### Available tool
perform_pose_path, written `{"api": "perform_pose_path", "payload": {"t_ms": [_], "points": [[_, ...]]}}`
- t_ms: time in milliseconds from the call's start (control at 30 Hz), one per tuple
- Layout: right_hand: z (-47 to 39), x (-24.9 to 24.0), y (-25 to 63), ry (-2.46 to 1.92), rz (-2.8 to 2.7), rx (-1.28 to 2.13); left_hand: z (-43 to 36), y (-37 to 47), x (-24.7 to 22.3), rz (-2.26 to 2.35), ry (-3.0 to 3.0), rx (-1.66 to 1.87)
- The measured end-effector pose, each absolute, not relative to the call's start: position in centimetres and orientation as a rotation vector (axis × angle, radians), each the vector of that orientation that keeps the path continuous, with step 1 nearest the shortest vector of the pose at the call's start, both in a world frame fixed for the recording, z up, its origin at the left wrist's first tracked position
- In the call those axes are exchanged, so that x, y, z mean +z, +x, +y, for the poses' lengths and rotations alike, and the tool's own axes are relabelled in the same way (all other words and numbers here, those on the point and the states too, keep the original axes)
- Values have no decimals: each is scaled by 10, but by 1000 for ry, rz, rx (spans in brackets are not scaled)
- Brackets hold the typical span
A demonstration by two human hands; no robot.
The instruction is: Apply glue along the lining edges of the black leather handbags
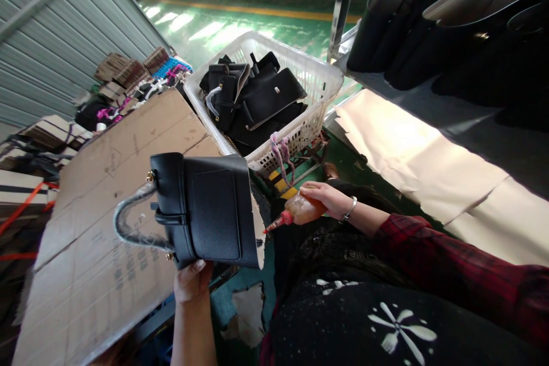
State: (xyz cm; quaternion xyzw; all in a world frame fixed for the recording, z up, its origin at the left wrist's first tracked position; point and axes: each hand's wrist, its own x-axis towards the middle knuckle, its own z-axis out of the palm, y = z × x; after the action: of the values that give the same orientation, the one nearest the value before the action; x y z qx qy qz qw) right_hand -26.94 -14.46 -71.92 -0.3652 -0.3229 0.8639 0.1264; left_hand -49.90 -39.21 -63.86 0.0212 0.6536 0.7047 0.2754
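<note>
My left hand (192,281) is closed on the lower side of a black handbag (214,211), holding it up over the cardboard. The bag lies sideways, its plastic-wrapped handle (124,217) pointing left and its raw, pale edge (259,240) facing right. In my right hand (328,199) is a squeeze bottle (302,208) with amber contents and a red collar. Its narrow nozzle points left and down, the tip right by the bag's pale edge; whether it touches I cannot tell.
A white plastic basket (317,77) full of black bag pieces stands ahead. Flattened cardboard (98,183) covers the table on the left, with stacked materials (124,77) behind it. To the right, a rack holds black bags (429,40) above brown paper (429,166).
</note>
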Motion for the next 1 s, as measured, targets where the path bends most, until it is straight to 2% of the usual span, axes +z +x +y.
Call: {"api": "perform_pose_path", "payload": {"t_ms": [167, 467, 1000], "points": [[-147, -721, -265, -1067, -981, 2520, -387, -498, -637, 1761, 55, 1924], [-138, -727, -275, -1073, -1095, 2189, -383, -493, -631, 1785, 2, 1917], [-140, -723, -258, -1143, -1249, 2145, -383, -494, -632, 1794, -29, 1935]]}}
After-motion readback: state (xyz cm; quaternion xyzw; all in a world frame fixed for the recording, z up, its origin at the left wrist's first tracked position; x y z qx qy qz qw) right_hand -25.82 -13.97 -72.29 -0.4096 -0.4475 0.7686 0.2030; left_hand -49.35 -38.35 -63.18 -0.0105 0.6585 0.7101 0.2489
